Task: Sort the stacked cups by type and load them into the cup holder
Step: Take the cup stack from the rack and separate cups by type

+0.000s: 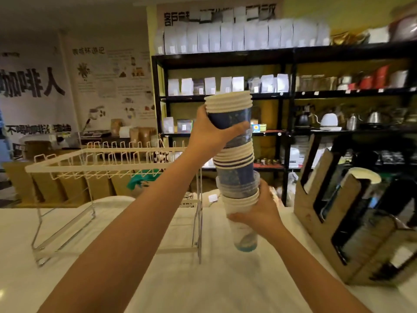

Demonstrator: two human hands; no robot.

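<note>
Above the white bench (67, 233), both hands gripped one mixed cup stack (234, 159) — left hand (212, 134) clasping its upper blue cups, right hand (259, 208) the clear lower ones. Sorting had barely begun — the wooden cup holder (316, 213) showed only one white stack (365, 176).

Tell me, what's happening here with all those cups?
A person is holding a tall mixed stack of cups upright above a white counter. The left hand grips the blue paper cups near the top; the right hand holds the clear plastic cups at the bottom. The wooden cup holder stands to the right, with at least one stack already in a slot.
</note>
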